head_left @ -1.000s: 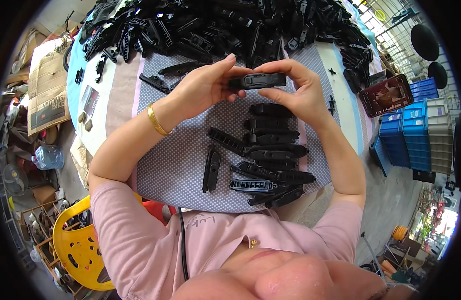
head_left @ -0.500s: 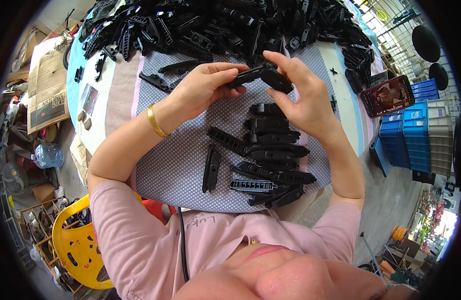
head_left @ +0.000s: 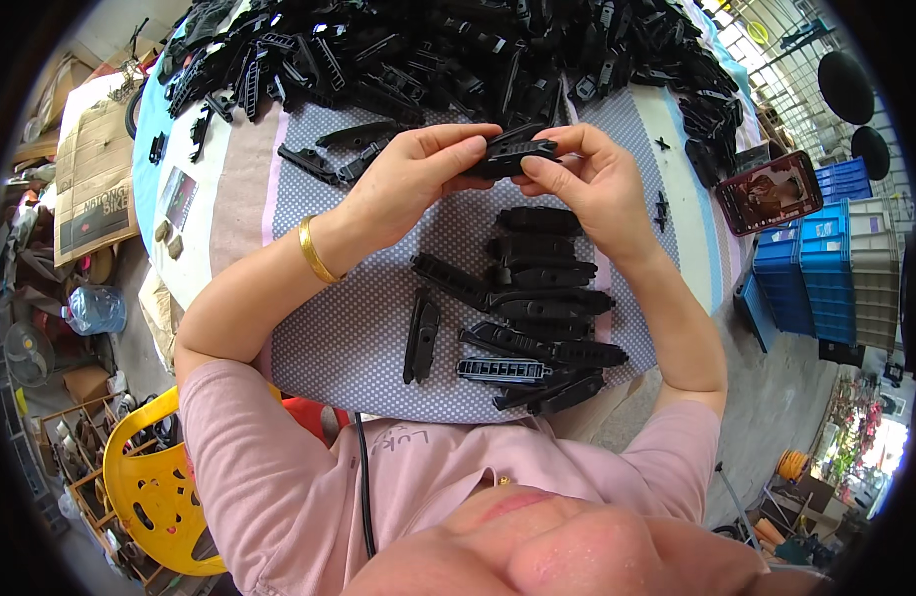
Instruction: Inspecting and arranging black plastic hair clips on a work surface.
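Note:
Above the table I grip a long black plastic part point(head_left: 514, 159) at both ends. Its left end is between the thumb and fingers of my left hand point(head_left: 403, 179). At its right end, the thumb and fingers of my right hand point(head_left: 599, 189) pinch it. A second dark edge shows just behind it; whether that is a separate piece I cannot tell. Below my hands lies a column of similar black parts point(head_left: 542, 273), stacked close together. A single part point(head_left: 421, 336) lies left of the column, and a ribbed one point(head_left: 502, 370) sits near the table's front edge.
A large heap of black parts point(head_left: 398, 60) covers the far side of the cloth-covered table point(head_left: 329, 338). Several loose parts point(head_left: 353, 134) lie beyond my left hand. At the right edge stands a phone point(head_left: 769, 192), with blue crates point(head_left: 825, 268) beyond. A yellow chair point(head_left: 145, 497) is at lower left.
My right hand's fingers have closed in from a wide spread to a pinch. The black part, angled down at its right end before, now lies straighter between my hands.

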Demonstrator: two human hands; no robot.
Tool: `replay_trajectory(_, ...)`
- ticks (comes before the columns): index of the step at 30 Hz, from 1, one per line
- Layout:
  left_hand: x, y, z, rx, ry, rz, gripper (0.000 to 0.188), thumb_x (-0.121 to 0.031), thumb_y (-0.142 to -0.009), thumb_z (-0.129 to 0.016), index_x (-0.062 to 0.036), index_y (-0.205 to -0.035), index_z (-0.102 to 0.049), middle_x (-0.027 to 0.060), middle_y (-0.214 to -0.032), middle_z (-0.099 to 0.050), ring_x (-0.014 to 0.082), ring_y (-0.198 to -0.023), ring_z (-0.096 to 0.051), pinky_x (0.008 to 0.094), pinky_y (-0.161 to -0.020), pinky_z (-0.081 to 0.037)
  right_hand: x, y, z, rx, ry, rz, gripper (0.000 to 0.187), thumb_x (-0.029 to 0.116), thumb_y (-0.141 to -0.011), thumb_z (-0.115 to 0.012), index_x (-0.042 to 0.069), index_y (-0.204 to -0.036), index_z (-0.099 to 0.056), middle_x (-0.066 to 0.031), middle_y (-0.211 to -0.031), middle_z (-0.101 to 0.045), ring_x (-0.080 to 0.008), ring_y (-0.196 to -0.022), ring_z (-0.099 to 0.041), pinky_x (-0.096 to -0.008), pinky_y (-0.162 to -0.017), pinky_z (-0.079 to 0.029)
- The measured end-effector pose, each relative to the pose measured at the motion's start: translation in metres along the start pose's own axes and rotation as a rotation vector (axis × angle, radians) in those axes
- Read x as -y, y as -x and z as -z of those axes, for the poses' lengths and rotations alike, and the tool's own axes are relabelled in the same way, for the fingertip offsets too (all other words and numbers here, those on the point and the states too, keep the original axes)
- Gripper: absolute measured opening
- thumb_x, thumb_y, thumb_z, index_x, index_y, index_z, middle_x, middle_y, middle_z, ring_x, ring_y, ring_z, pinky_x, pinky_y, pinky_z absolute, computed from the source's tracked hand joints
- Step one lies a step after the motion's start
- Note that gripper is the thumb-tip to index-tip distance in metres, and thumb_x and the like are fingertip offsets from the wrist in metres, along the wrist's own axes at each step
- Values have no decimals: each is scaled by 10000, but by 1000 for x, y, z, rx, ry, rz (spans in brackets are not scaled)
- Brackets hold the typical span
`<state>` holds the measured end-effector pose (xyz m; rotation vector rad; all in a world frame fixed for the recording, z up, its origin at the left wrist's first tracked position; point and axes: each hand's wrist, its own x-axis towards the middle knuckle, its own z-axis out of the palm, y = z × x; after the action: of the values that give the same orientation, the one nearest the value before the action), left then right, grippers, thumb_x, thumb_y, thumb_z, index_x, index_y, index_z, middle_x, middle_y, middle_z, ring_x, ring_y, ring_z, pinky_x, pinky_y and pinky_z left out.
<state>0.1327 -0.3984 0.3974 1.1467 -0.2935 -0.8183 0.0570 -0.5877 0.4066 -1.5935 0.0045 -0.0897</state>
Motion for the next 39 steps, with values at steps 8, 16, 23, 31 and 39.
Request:
replay_trajectory(8, -8, 9, -1, -58, -613, -314, 446, -26, -769, -689, 10, -1192, -555, 82, -949, -662, 105, -804, -612, 229, -731, -501, 3, 1, 0, -97, 613, 281, 380, 142, -721, -759, 17, -1025, -567, -72, -1108, -577, -170, -886, -616, -292, -744, -508)
replay_trajectory(16, -10, 12, -8, 30, -1218, -714, 440, 27, -666, -714, -28, -1091, -615, 138, -928, -650, 244, -801, -643, 287, -704, -510, 1, 2, 7, 111, 863, 542, 417, 179, -676, -754, 33, -1033, -596, -99, -894, -642, -263, -830, -612, -358, -807, -450)
replay_trajectory(23, -14, 16, -10, 30, -1228, -799, 401, -6, -667, -727, -26, -1056, -629, 129, -925, -659, 243, -769, -648, 289, -690, -512, 1, 3, 8, 87, 965, 725, 348, 191, -696, -745, 36, -982, -621, -93, -844, -647, -252, -766, -611, -355, -819, -454)
replay_trajectory(31, -15, 25, -14, 503, -1090, -550, 438, -90, -700, -728, -31, -1116, -603, 140, -1103, -582, 292, -1056, -528, 361, -875, -443, 2, -33, 84, -190, 797, 293, 291, 187, -832, -596, 26, -1073, -619, -115, -985, -656, -235, -905, -620, -326, -812, -476)
replay_trajectory(39, -76, 46, 25, -161, -1966, -373, 612, -179, -612, -788, -61, -1165, -553, 112, -1097, -550, 297, -1054, -495, 367, -889, -442, 7, -30, 155, -553, 1678, -382, 457, 195, -778, -558, 113, -1227, -527, -147, -1214, -546, -322, -1119, -520, -441, -914, -439)
